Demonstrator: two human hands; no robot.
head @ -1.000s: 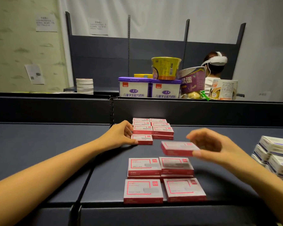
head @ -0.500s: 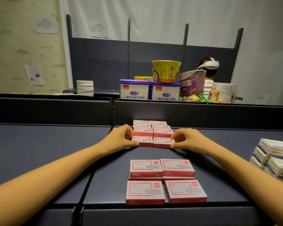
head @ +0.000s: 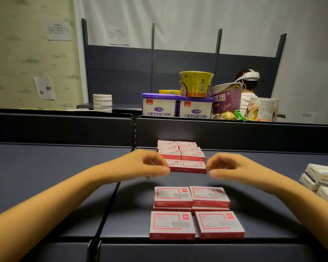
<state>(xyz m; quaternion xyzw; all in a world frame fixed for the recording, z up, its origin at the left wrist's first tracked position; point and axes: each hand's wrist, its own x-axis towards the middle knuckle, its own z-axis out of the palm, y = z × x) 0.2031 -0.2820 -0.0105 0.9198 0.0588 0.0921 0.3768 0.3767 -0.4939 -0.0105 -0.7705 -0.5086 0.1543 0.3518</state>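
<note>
Left hand: yours (head: 150,165), centre frame, fingers curled, thumb at the near-left corner of the front pair. Blurred, so you can't tell if it really grips.
Right hand: yours (head: 227,167), fingertips at the right end of the front pair, thumb lower. Grip also unclear.
Front pair (head: 192,165): two red boxes, flat, side by side and touching, between your hands, centre frame.
Far block (head: 180,151): more red boxes, just behind the front pair.
Near block (head: 195,210): red boxes two by two, lower centre, well apart from your hands.
Shelf (head: 64,176): dark, carries both blocks.
Right edge: stacked white boxes (head: 322,178).
Upper centre: two purple-lidded tins (head: 176,108), yellow bowl (head: 196,84) on top.
</note>
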